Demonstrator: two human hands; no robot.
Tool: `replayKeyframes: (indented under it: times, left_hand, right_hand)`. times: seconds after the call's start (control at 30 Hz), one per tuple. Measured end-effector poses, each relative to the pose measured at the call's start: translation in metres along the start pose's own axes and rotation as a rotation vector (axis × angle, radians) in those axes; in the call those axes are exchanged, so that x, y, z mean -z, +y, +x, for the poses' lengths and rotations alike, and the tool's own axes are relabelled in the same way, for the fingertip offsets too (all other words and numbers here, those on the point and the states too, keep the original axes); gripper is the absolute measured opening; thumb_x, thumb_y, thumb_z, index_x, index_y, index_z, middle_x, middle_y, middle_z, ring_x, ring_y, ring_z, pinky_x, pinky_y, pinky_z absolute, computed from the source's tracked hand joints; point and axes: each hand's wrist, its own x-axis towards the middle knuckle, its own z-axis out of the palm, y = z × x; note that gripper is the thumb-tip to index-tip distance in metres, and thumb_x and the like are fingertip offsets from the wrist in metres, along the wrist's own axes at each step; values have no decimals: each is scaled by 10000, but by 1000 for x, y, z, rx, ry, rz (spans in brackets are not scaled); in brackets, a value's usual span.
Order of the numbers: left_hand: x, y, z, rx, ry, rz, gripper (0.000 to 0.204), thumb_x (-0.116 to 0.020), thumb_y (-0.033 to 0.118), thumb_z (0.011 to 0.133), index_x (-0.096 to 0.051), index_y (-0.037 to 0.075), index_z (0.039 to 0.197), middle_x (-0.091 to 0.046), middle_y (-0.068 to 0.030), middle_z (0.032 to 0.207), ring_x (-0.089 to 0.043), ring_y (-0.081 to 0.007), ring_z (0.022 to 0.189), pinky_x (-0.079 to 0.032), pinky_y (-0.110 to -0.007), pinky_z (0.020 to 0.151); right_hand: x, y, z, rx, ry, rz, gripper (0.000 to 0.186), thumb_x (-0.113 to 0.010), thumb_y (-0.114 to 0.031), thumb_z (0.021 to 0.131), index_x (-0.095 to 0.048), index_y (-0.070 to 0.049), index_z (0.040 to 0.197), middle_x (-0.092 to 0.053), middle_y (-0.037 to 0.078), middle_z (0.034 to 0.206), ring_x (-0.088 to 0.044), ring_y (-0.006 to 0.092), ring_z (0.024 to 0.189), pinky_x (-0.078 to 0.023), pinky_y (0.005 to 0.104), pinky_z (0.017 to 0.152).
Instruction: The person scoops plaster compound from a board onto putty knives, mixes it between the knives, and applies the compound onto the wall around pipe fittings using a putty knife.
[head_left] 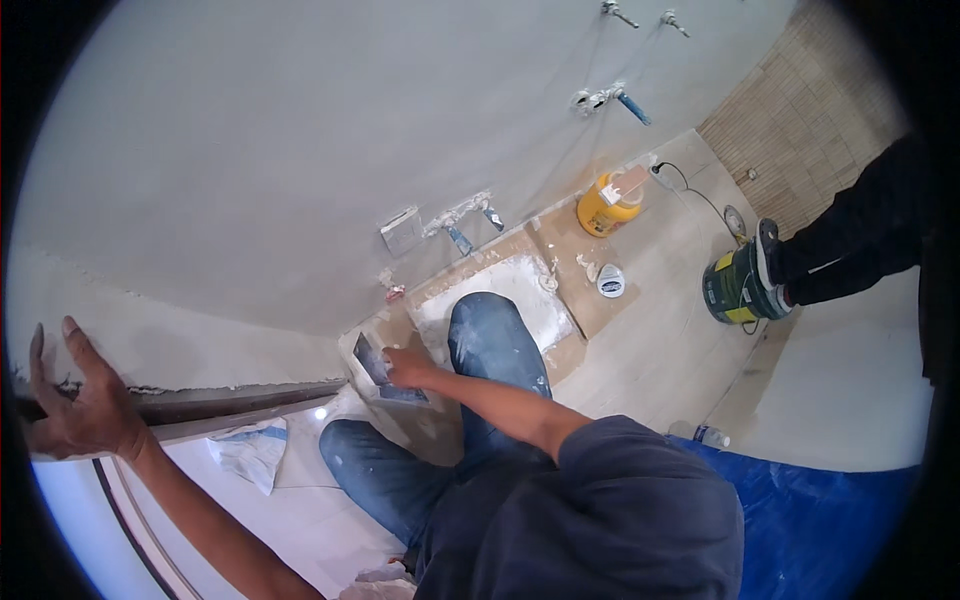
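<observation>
Down by the foot of the wall, my right hand (408,368) is closed around a flat trowel (370,358). Its dark blade shows on both sides of my fingers, and the handle is hidden under the hand. The trowel is low beside cardboard (405,330) smeared with pale compound. At the far left, my left hand (88,405) has its fingers spread at the rough end of the grey wall (250,170), beside a dark frame strip (240,398). Nothing is held in it. My knees in jeans are bent between the two arms.
A white-covered board (515,285) lies past my knee. A yellow tub (606,205) and white lid (611,281) stand beyond. Blue-capped pipe stubs (460,238) jut from the wall. At right, another person stands on a green bucket (735,290), near a cable and blue sheeting (810,520).
</observation>
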Motion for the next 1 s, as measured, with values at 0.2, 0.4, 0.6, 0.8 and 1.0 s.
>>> replayKeyframes:
  times: [0.2,0.4,0.6,0.8,1.0]
  left_hand:
    - [30,23,17,-96,183,-453,422,-837,270,850,-669,73,1183,-483,-170,1426,-449,-343,1379,-397,-489,1140]
    - [75,90,-57,-20,-362,-934,496,-818,158,810,-629,58,1257,-580,-182,1338,-526,-341,1283,-436,-493,1054]
    - [144,128,-164,973,-1501,-1685,422,-810,29,828,-618,6,1203,-656,-61,1051,-629,-134,927,-511,-274,831]
    - [171,140,-243,1424,-1400,-1812,304,-778,1,864,-637,5,1133,-692,-50,1002,-652,-143,950,-512,-274,876]
    - [186,101,-255,2148,-878,-1692,266,-603,224,1029,-600,35,1217,-643,-92,1184,-653,-220,1045,-552,-386,933]
  right_hand:
    - [70,-75,-60,381,170,209,436,-733,-277,821,-641,-12,1155,-709,247,1092,-686,399,1032,-524,473,858]
    - [114,-110,-117,639,32,374,327,-754,-239,877,-604,-4,1047,-655,175,937,-638,279,890,-485,401,816]
    - [124,-104,-147,629,-28,379,299,-752,-222,894,-591,1,1012,-641,128,905,-608,214,869,-471,374,811]
    - [92,-80,-159,410,-301,569,289,-771,-226,920,-627,-13,1054,-652,40,910,-591,116,884,-476,312,799]
    - [68,-38,-153,-111,-114,1020,411,-790,-166,918,-617,-57,1274,-675,31,1157,-635,127,1028,-512,306,869]
